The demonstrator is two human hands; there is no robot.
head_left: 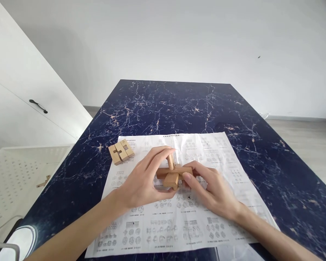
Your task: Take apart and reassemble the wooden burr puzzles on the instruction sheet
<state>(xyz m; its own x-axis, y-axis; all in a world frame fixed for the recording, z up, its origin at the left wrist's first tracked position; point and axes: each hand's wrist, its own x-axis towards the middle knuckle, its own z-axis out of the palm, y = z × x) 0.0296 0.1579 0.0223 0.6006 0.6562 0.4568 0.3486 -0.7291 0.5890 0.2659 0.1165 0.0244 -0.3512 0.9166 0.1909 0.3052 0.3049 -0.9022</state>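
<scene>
Between my hands is a wooden interlocking puzzle (171, 179) of crossed bars, with one rod standing upright from its middle. My left hand (143, 174) curves around its left side, index fingertip on top of the upright rod and thumb under the front bar. My right hand (213, 183) pinches the right end of the crosswise bar, thumb in front and fingers behind. Both hands are closed on the puzzle, just above a printed sheet (163, 217) of puzzle diagrams. At the sheet's upper left corner lie several notched wooden blocks (121, 151) side by side.
The dark blue marbled table (163, 108) reaches back toward a pale wall. On the left stand a white cabinet (37, 83) with a black handle and a perforated white surface (13, 181) with a small wooden piece (43, 181) on it. A white round-edged object (18, 241) is at lower left.
</scene>
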